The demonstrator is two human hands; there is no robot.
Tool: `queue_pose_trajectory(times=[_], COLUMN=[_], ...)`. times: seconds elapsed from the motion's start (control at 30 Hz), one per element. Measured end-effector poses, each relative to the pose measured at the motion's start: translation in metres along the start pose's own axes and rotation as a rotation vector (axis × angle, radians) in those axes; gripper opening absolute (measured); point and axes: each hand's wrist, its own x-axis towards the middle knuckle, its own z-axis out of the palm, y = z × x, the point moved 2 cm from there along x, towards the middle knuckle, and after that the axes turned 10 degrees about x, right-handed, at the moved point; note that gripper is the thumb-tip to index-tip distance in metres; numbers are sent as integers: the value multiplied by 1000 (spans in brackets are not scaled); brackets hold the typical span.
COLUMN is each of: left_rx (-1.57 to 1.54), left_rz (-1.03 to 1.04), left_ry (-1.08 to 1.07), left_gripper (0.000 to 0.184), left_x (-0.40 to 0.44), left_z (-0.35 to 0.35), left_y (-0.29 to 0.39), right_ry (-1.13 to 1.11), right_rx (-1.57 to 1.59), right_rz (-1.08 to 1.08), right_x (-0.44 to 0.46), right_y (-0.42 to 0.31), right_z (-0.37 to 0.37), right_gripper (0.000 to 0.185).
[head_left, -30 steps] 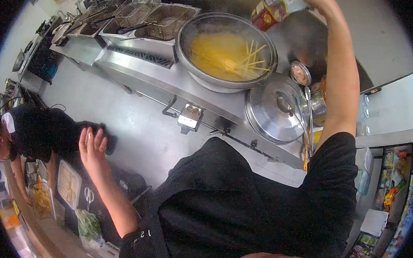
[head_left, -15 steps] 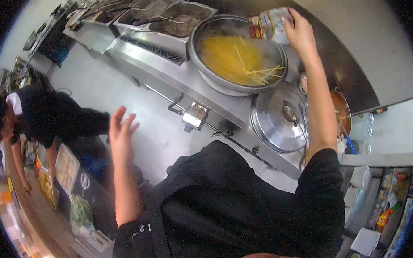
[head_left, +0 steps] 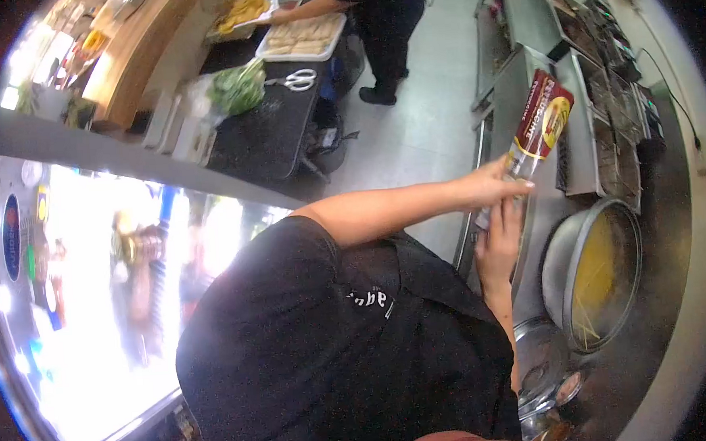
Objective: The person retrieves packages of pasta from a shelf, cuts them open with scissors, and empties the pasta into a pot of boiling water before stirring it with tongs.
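Observation:
A dark red and clear plastic fettuccine packet [head_left: 542, 120] is held up between my two hands, left of the large pot. My left hand [head_left: 492, 184] grips its lower part. Just below, my right hand [head_left: 500, 240] is closed on the packet's bottom end, its fingertips partly hidden. Yellow pasta [head_left: 597, 270] lies in the wide steel pot [head_left: 562, 264], with a few straight strands sticking out near its lower edge. The metal lid [head_left: 539, 355] rests beside the pot.
A lit glass-door fridge [head_left: 131, 291] stands at the left. A dark counter [head_left: 259, 145] holds greens [head_left: 238, 88], scissors [head_left: 300, 80] and a white tray [head_left: 301, 39]. A co-worker [head_left: 389, 24] stands behind it. Fryers [head_left: 598, 133] are at the upper right.
The view has turned left, bringing the fridge into sight. The packet has left the pot's rim, and my left hand, earlier open and holding nothing, has come onto it beside my right hand.

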Motion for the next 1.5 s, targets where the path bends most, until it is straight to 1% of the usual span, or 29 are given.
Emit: queue_pose_trajectory(times=[0.03,0.07,0.13,0.23,0.3,0.33,0.4,0.43,0.47,0.53,0.57,0.6,0.63,0.7,0.87,0.97,1.0,1.03,1.07,1.13,1.2,1.23,1.27,1.3,1.33,1.4,1.43,1.47,1.5], left_rx=[97,-21,-25,390,552,627,388,229,600,896,820,748,664,469,112,-3,-18,-40,-57,-110,-156,-175,-178,-152,-9,92,138,173,205], left_rz=[17,-29,21,-237,-406,-483,-515,-298,-363,-409,-419,-457,-503,-605,-775,-836,-853,-870,-881,-914,-951,-976,-976,-953,-764,-763,-749,-740,-727], left_ry=[104,236,416,724,902,963,1028,1073,1030,966,862,845,826,840,864,808,786,765,742,701,653,621,585,540,443,570,634,688,730], left_gripper=[57,39,31,26,23,23,24,25,35,32,30,28,27,24,20,19,19,20,20,22,24,25,26,28,22,18,18,20,22], left_x=[-1,-4,-14,-46,-64,-70,-83,-86,-91,-115,-94,-100,-102,-108,-127,-115,-110,-105,-98,-86,-70,-62,-52,-39,-22,-20,-23,-29,-32], left_z=[-20,-43,-91,-167,-226,-257,-310,-325,-348,-400,-402,-424,-446,-480,-533,-529,-530,-527,-525,-503,-483,-474,-466,-459,-451,-431,-425,-420,-411], left_y=[-11,-29,-70,-127,-200,-240,-278,-278,-276,-276,-294,-300,-309,-323,-329,-323,-326,-323,-323,-318,-312,-309,-304,-301,-300,-279,-270,-261,-251], right_ry=[-84,-98,-299,-416,-426,-521,-607,-650,-683,-722,-677,-788,-793,-794,-592,-383,-376,-280,-184,57,287,345,467,473,474,466,376,525,398], right_rx=[9,18,84,265,280,310,327,337,346,250,163,124,85,83,42,-29,-101,-234,-325,-522,-711,-730,-812,-904,-992,-1028,-754,-822,-670], right_rz=[8,10,-71,8,63,112,217,317,423,623,738,863,860,1022,1274,1336,1437,1338,1400,1359,1389,1529,1439,1478,1515,1600,1732,1557,1681], right_x=[6,12,20,8,-1,-8,-19,-24,-32,-53,-77,-96,-114,-123,-184,-238,-253,-262,-273,-303,-348,-350,-375,-413,-458,-553,-553,-555,-581], right_y=[-3,-6,-15,-9,-8,-5,3,7,10,24,30,38,41,34,20,12,9,4,1,0,6,3,5,13,21,40,37,37,49], right_z=[18,29,54,94,114,123,138,142,145,149,140,145,146,136,111,85,72,54,38,2,-33,-58,-77,-94,-107,-136,-166,-182,-200], right_gripper=[51,51,52,53,47,43,39,36,33,33,31,30,31,32,32,30,29,28,26,22,26,32,35,37,40,49,49,47,62])
